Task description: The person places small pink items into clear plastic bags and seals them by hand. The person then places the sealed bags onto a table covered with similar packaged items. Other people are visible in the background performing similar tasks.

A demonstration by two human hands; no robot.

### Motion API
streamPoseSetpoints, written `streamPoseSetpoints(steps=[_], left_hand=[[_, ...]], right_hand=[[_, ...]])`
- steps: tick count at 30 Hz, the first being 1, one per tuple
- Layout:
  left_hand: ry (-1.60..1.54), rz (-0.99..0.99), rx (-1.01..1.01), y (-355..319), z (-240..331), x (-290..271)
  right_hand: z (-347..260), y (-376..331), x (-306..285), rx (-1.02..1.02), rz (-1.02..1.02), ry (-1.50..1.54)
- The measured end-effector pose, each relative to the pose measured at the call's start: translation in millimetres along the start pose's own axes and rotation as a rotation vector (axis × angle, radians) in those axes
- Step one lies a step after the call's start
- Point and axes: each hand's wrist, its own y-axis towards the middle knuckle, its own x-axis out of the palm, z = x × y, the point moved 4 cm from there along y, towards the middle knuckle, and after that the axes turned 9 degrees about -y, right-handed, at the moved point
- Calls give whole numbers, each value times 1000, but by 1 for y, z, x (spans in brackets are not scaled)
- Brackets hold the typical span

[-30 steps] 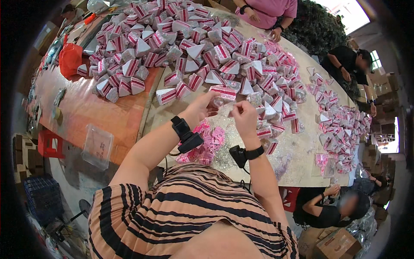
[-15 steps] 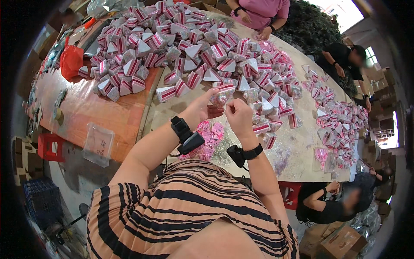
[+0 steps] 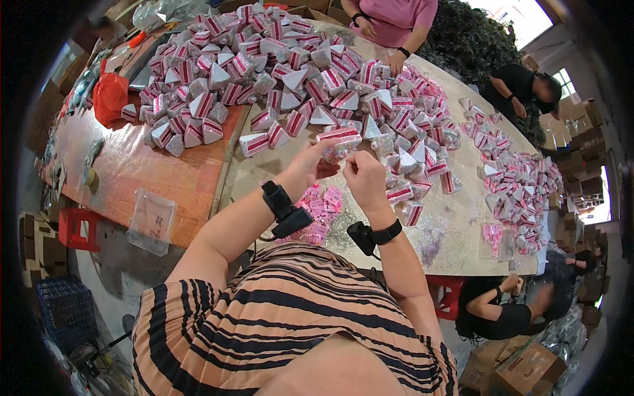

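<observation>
My left hand (image 3: 306, 163) holds a glittery toy cake slice (image 3: 343, 141) with a white-and-pink striped side, gripping it at its left end above the table. Close by its lower right edge, my right hand (image 3: 365, 177) is closed with the fingers pinched together; whatever they may hold is hidden. Below both hands, against my striped top, lies a heap of small pink printed tags (image 3: 323, 210). Just beyond the hands, a big pile of similar cake slices (image 3: 294, 80) spreads over the table.
More slices with pink tags (image 3: 525, 198) lie along the table's right side. A clear plastic tray (image 3: 152, 221) and a red bag (image 3: 111, 98) are at left. A person in pink (image 3: 396, 20) stands across the table; others in black (image 3: 518, 86) work at right. A red stool (image 3: 78, 229) stands below left.
The slice has turned in my left hand and now lies flatter, with more of its striped side showing. My right hand has barely moved. The person in pink has shifted their hands.
</observation>
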Motion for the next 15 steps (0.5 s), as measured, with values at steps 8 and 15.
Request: streamPoseSetpoints(steps=[8,15], left_hand=[[143,69,221,-17,8,9],[119,68,166,-16,2,10]], right_hand=[[-6,-2,0,-53,-15,-132],[-5,-3,3,-58,-17,-143]])
